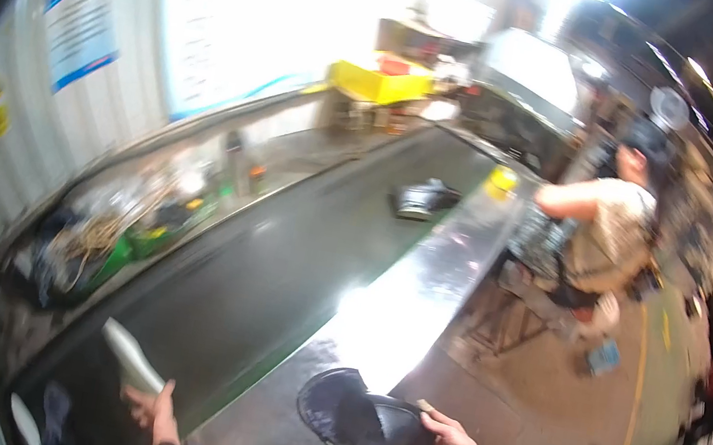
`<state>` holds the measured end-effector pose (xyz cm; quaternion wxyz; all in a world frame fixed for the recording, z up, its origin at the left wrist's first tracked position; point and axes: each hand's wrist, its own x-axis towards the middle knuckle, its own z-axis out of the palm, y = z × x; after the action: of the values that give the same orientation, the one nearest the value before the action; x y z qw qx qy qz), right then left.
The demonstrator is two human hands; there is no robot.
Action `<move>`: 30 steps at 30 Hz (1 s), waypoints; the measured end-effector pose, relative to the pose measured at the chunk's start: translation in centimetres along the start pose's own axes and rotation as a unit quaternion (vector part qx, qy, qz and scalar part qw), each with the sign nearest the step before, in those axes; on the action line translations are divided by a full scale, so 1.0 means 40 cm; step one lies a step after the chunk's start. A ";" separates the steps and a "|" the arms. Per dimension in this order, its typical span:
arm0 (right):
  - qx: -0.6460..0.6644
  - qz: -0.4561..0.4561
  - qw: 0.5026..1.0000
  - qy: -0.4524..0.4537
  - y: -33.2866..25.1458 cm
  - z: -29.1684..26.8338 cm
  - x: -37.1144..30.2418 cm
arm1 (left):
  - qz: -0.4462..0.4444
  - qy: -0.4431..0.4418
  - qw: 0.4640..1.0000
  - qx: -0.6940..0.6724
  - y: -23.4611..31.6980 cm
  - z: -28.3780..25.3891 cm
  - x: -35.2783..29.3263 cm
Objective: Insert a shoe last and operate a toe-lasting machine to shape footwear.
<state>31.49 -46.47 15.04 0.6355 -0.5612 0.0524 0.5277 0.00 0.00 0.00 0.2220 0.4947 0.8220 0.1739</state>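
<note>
In my right hand (pixel 453 442), thumb on top, is a black shoe (pixel 392 427) with a wide dark opening, held above the near end of the metal ledge. My left hand (pixel 148 407) reaches over the dark conveyor belt (pixel 273 260). The end of a white shoe sole (pixel 129 354) lies between its thumb and fingers; whether a dark upper is joined to it is hard to make out. Near the lower left edge, another pale sole (pixel 25 424) rests beside a dark, blurred piece.
Farther up the belt sits a grey-and-black shoe (pixel 420 199). A shiny metal ledge (pixel 401 321) borders the belt's right side. A person (pixel 610 220) sits beyond it on the right. Bags and cords (pixel 101 239) fill a green bin along the wall; a yellow box (pixel 381 84) stands farther back.
</note>
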 end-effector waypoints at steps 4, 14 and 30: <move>0.064 -0.023 0.996 0.052 0.054 -0.034 0.038 | -0.049 -0.005 0.997 0.067 -0.012 0.066 0.083; 0.275 0.037 0.960 -0.046 0.020 -0.009 0.159 | 0.604 0.026 0.784 0.142 0.015 -0.314 -0.377; 0.112 -0.127 0.983 -0.063 -0.107 0.039 0.134 | 0.513 -0.314 0.755 -0.260 0.034 -0.138 -0.853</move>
<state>36.16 -41.18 14.90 0.7585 -0.4538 -0.0008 0.4677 12.09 -30.12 11.92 0.4652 0.7925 0.2517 0.3036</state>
